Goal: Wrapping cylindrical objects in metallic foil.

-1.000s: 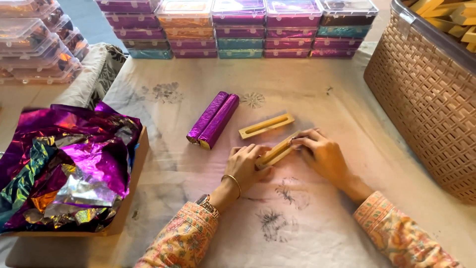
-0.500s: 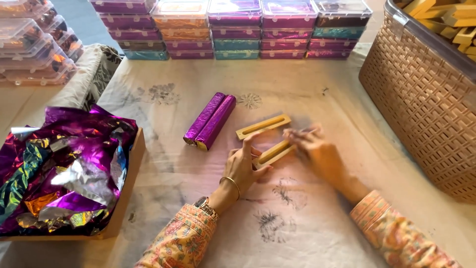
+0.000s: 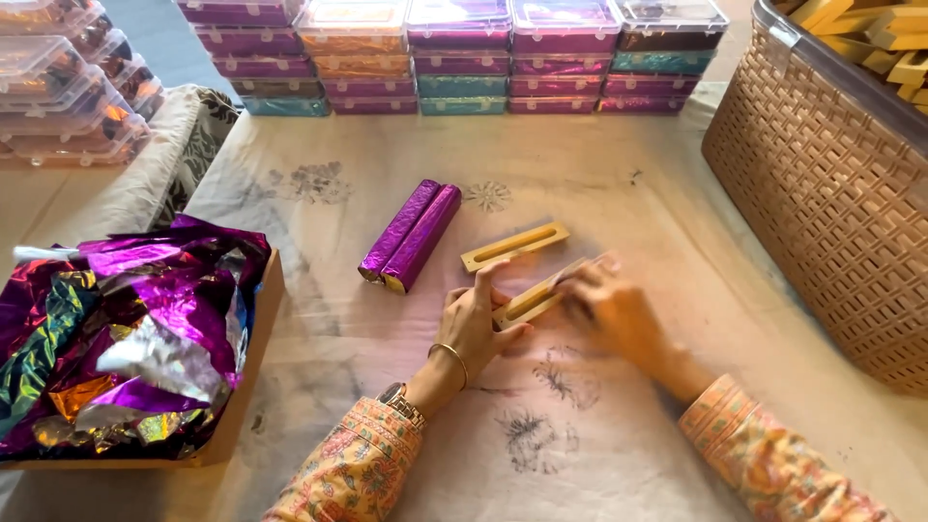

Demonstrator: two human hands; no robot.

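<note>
On the surface [image 3: 619,184] we are pinching the slotted block [image 3: 537,296], lying diagonally, left hand [image 3: 476,324] at its near end, right hand [image 3: 607,307] at its far end.

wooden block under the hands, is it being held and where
Yes. The slotted wooden block lies on the cloth, held at both ends: the left hand pins its near end, and the right hand, blurred, grips its far end.
</note>
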